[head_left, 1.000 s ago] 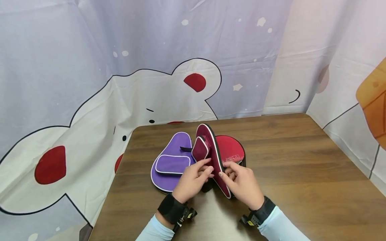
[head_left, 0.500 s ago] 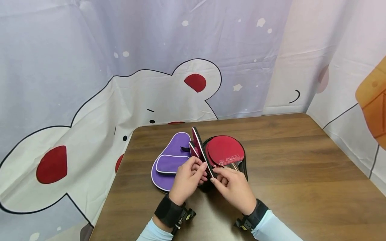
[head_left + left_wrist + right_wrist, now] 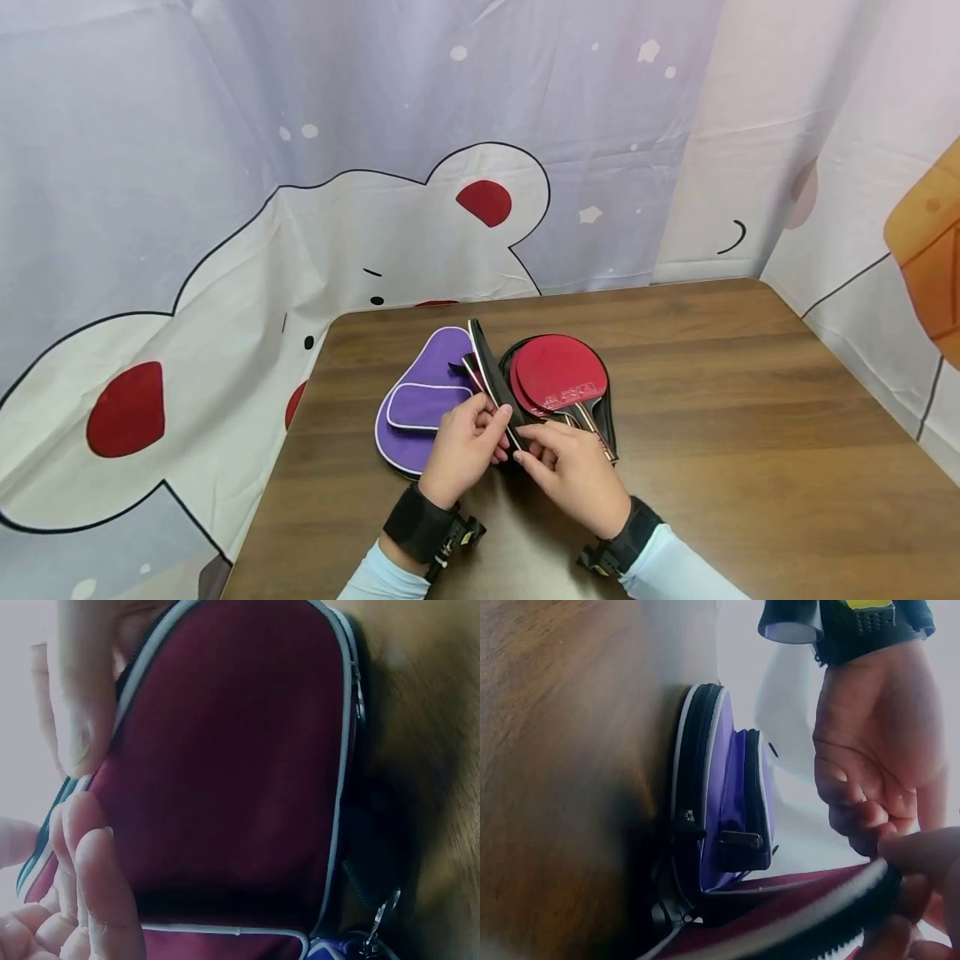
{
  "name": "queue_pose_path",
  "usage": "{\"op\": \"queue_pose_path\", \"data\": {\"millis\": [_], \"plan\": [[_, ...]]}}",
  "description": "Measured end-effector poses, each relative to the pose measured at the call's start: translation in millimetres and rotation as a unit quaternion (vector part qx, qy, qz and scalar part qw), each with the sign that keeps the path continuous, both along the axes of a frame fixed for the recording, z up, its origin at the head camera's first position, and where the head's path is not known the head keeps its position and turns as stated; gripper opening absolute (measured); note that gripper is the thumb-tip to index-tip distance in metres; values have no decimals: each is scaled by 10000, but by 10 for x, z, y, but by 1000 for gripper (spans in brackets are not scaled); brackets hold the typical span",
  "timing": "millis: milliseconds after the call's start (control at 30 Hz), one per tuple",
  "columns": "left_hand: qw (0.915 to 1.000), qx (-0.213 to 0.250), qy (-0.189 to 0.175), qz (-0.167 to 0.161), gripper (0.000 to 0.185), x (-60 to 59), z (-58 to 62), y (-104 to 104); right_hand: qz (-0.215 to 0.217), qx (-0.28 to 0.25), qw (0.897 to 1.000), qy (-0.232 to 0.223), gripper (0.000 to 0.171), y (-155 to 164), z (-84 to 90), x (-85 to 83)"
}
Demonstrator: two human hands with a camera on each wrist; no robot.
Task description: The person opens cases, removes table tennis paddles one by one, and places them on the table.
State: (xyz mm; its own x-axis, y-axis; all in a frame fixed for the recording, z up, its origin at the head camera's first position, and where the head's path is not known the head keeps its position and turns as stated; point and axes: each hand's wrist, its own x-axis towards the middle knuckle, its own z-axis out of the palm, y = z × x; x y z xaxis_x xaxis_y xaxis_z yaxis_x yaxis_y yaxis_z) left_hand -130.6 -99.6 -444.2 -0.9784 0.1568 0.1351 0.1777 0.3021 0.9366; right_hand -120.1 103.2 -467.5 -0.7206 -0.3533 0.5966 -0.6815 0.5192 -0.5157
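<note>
A table tennis bat case (image 3: 489, 367) stands unzipped, its lid raised and leaning left, the dark inside facing right. Its maroon outer face (image 3: 225, 750) with white piping fills the left wrist view. My right hand (image 3: 573, 475) pinches the lid's near edge between thumb and fingers. Close by on its maroon side, my left hand (image 3: 461, 442) holds the same edge with thumb and fingertips; its palm (image 3: 877, 727) shows in the right wrist view. Two red table tennis bats (image 3: 562, 375) lie overlapped in the case's black half, handles towards me.
A purple bat case (image 3: 431, 358) with white piping and a front pocket lies left of the lid; its zip pull (image 3: 741, 838) shows closely in the right wrist view. Everything rests on a wooden table (image 3: 735, 400). A printed curtain (image 3: 337, 100) hangs behind.
The lid has swung left, from showing its maroon face to showing its dark inside, and uncovered the red bats. My right hand has moved left with it; my left hand has shifted slightly.
</note>
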Motion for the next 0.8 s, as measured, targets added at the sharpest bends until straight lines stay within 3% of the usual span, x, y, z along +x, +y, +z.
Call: {"op": "queue_pose_path", "data": {"millis": [100, 233, 300, 400, 567, 800], "plan": [[9998, 135, -101, -86, 28, -4, -15, -55, 38, 7, 9998, -202, 25, 87, 8, -40], [9991, 337, -200, -143, 28, 4, -6, -113, -538, 392, 9971, -355, 23, 317, 32, -177], [9988, 409, -210, -186, 28, 12, -1, -128, -968, 832, 9905, -505, 11, 451, 40, -266], [9979, 534, -223, -290, 28, 13, -4, -132, -1464, 1524, 9739, -834, 17, 620, 19, -386], [9950, 823, -341, -446, 32, -1, -54, -154, -1655, 2057, 9534, -1463, 31, 684, -40, -462], [9923, 1126, -252, -454, 30, -18, -92, -188, -1963, 2492, 9372, -1451, 48, 625, -68, -491]]}}
